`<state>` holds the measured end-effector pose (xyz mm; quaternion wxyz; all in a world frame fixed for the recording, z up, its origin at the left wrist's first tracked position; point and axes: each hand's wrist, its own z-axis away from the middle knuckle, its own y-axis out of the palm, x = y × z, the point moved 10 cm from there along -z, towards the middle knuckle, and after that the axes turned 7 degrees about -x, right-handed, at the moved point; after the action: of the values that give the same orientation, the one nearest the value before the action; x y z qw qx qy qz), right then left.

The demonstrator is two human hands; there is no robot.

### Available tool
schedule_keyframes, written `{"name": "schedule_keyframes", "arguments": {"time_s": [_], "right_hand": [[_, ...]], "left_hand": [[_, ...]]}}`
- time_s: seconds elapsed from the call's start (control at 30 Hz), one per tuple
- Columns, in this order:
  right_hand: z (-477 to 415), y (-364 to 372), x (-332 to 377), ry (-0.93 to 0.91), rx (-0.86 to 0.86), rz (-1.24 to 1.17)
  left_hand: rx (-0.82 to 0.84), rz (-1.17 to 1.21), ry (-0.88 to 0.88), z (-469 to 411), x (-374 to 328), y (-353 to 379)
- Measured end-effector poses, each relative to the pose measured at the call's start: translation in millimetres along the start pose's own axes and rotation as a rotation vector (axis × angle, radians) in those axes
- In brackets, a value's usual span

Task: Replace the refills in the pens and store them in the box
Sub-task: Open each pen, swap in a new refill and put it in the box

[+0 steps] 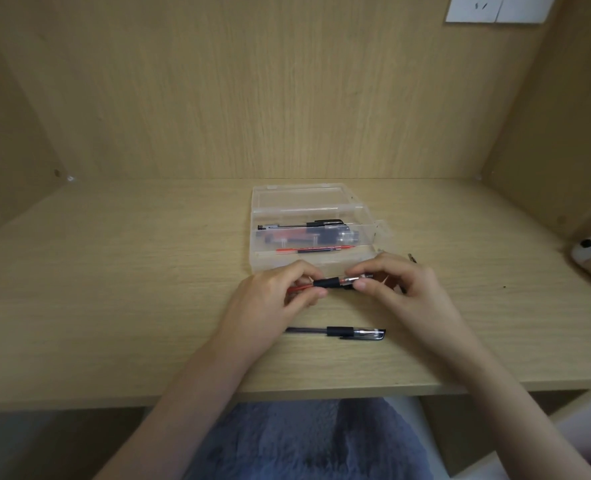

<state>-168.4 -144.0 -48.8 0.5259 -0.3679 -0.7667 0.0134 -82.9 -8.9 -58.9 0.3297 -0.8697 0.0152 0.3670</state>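
Head view showed my left hand (pixel 280 292) and right hand (pixel 391 282) both pinched shut on one red pen (pixel 335 282) just in front of the open box (pixel 308 237), its refill seemingly half seated. Several pens and refills already lay inside the box. A black pen (pixel 335 332) waited on the desk (pixel 114 289) nearer me, so work remained.
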Motion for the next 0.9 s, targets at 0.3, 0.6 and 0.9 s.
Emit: {"name": "schedule_keyframes", "arguments": {"time_s": [0.3, 0.6, 0.9], "right_hand": [[-2.1, 3.1, -8.9, 0.002, -0.050, -0.077], [0.5, 2.0, -6.0, -0.007, -0.051, -0.085], [2.1, 2.6, -8.0, -0.008, -0.059, -0.097]], "left_hand": [[-0.006, -0.092, 0.125, -0.4, -14.8, 1.0], [-0.006, -0.101, 0.167, -0.9, -20.2, -0.1], [-0.014, -0.095, 0.154, -1.3, -18.1, 0.2]]}}
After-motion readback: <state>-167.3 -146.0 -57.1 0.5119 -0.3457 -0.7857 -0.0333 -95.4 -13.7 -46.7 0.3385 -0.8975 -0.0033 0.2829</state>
